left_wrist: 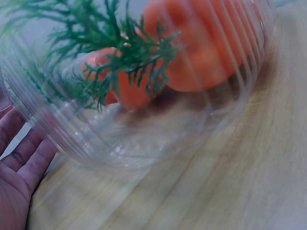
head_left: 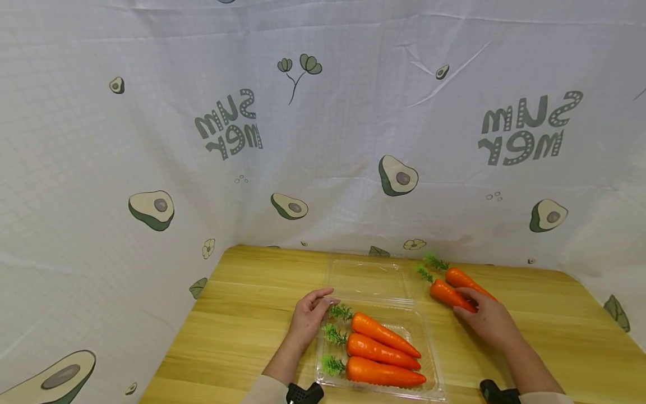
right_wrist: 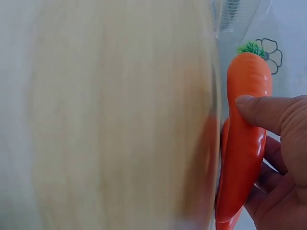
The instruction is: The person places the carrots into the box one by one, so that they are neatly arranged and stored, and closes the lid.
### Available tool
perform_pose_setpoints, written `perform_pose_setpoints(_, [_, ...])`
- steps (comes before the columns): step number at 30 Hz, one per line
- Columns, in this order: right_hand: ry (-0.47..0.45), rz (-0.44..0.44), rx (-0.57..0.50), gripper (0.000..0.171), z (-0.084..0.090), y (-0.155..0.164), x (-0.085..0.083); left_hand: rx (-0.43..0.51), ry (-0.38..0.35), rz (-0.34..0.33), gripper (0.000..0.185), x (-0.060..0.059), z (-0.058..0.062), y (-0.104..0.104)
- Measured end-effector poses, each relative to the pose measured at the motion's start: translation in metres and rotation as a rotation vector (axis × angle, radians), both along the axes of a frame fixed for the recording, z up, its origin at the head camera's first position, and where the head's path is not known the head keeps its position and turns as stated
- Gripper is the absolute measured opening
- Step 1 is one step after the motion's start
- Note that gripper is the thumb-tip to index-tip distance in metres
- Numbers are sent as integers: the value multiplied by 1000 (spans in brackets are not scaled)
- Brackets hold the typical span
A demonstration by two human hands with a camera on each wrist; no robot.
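A clear plastic box (head_left: pixel 435 365) lies on the wooden table with three orange carrots (head_left: pixel 379 350) side by side in it, green tops pointing left. My left hand (head_left: pixel 305 321) rests at the box's back left corner, its fingers loosely extended along the ribbed wall in the left wrist view. To the right of the box, my right hand (head_left: pixel 489 321) holds another carrot (right_wrist: pixel 247 139), thumb on one side and fingers behind it. Just behind that one lies a second loose carrot (head_left: pixel 460 278), partly hidden by the hand.
The box's transparent lid (head_left: pixel 370 278) is folded back flat behind it. Bare wood of the table (head_left: pixel 242 303) extends to the left. A pale curtain (head_left: pixel 343 140) printed with avocados hangs along the table's back edge and sides.
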State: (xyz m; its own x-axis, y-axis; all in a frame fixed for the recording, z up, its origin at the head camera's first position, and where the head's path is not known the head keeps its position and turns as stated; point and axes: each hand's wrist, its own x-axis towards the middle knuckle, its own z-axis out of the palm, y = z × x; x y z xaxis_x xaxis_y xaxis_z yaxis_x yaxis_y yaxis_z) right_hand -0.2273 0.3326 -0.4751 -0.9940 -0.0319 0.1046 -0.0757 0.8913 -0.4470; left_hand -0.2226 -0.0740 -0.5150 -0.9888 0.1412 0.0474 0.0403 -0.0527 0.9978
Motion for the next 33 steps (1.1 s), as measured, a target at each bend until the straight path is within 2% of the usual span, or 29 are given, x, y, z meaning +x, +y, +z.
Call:
perform_pose_setpoints(8, [-27, -24, -27, 59, 11, -4, 4, -15, 11, 7, 36, -1, -2, -1])
perform_pose_setpoints(27, [107, 46, -84, 51, 46, -40, 25, -20, 22, 10, 36, 0, -1, 0])
perform_pose_setpoints(33, [123, 60, -93, 49, 54, -50, 30, -25, 28, 8, 36, 0, 0, 0])
